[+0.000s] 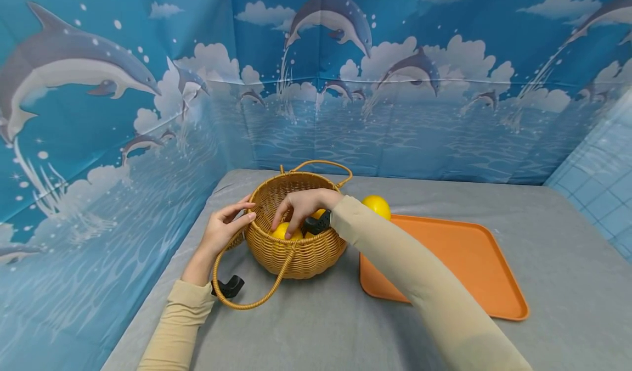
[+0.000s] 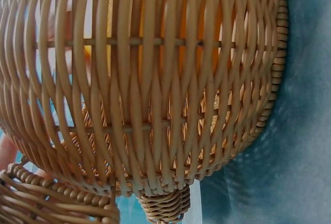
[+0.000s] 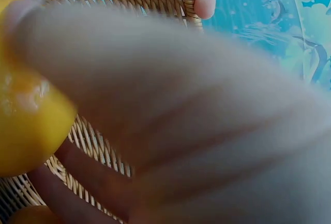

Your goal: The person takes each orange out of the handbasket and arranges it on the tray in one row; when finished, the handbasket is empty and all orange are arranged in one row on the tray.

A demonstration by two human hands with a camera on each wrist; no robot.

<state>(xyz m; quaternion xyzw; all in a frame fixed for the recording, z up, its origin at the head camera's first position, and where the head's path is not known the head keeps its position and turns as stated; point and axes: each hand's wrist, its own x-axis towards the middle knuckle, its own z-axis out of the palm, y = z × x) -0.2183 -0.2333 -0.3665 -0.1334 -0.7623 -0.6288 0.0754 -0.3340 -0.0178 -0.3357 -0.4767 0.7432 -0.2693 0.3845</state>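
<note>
A round wicker basket [image 1: 296, 261] with looped handles stands on the grey cloth. My right hand [image 1: 308, 203] reaches down into it and holds a round yellow fruit [image 1: 280, 230] between thumb and fingers. The right wrist view shows the thumb laid across this glossy yellow fruit [image 3: 36, 115], with other fingers under it. More yellow fruit [image 1: 318, 214] lies in the basket, partly covered by the hand. At the basket's left rim, my left hand [image 1: 224, 228] rests its fairly straight fingers and thumb. Wicker weave [image 2: 155, 79] fills the left wrist view, hiding most of that hand.
An orange tray [image 1: 464, 256] lies right of the basket, partly under my right forearm. Another yellow fruit [image 1: 377, 206] sits at the tray's far left corner. One basket handle [image 1: 247, 307] loops toward me beside the left wrist. A dolphin-print curtain [image 1: 395, 129] hangs behind.
</note>
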